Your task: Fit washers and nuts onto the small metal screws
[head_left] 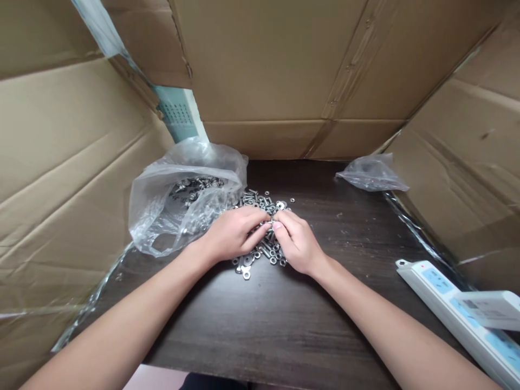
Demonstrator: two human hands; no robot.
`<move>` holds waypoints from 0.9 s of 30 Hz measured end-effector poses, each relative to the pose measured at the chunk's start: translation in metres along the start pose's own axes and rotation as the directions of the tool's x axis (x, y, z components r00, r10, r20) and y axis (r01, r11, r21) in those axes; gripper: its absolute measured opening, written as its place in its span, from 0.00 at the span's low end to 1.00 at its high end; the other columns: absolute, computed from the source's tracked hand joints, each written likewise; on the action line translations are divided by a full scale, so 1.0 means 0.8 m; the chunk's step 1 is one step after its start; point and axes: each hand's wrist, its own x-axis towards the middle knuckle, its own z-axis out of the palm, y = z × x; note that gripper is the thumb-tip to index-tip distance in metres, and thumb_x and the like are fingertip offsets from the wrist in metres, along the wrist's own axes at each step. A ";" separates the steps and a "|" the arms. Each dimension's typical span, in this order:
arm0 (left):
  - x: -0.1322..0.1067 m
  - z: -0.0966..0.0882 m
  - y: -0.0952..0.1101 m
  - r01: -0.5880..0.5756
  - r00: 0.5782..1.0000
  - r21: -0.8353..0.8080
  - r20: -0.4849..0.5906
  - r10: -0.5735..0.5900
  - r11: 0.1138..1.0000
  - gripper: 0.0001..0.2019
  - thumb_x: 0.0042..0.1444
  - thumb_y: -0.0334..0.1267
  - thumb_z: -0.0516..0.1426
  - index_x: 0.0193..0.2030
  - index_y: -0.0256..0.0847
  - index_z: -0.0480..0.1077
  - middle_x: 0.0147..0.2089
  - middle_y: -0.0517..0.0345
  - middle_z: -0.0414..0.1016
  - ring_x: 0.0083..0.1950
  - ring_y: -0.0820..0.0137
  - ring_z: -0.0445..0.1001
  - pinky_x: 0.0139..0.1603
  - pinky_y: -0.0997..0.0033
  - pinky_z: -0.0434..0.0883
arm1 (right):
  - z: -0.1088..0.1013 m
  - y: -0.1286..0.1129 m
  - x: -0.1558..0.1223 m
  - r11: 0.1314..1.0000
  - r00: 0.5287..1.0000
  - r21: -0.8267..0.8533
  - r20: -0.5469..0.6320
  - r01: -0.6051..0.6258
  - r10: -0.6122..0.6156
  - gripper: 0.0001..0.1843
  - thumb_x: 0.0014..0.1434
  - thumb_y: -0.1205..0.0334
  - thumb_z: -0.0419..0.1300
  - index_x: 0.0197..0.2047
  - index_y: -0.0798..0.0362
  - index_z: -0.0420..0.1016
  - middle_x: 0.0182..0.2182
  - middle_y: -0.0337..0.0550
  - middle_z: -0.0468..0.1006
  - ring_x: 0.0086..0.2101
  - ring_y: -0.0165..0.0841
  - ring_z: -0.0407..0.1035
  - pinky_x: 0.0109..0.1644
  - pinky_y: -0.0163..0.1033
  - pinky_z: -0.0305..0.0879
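A loose pile of small metal bolts, nuts and washers (260, 201) lies on the dark wooden table (284, 319). Over that pile my left hand (233, 234) and my right hand (296, 242) meet, fingertips pinched together on a small metal piece between them, too small to name. Both hands hide much of the pile. A clear plastic bag (182, 200) holding more of the same hardware lies just left of my left hand, its mouth open toward the pile.
Cardboard walls (284, 70) enclose the table at the back and on both sides. A smaller clear bag (371, 173) lies at the back right. A white power strip (459, 303) lies at the right front.
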 end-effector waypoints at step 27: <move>0.001 0.004 -0.001 0.047 0.999 -0.007 0.000 -0.047 0.999 0.13 0.70 0.39 0.48 0.36 0.38 0.67 0.31 0.57 0.70 0.33 0.69 0.68 0.34 0.70 0.63 | 0.002 0.002 -0.001 1.000 0.997 -0.018 -0.067 0.025 -0.027 0.06 0.65 0.66 0.51 0.34 0.51 0.63 0.30 0.41 0.69 0.34 0.36 0.60 0.39 0.42 0.57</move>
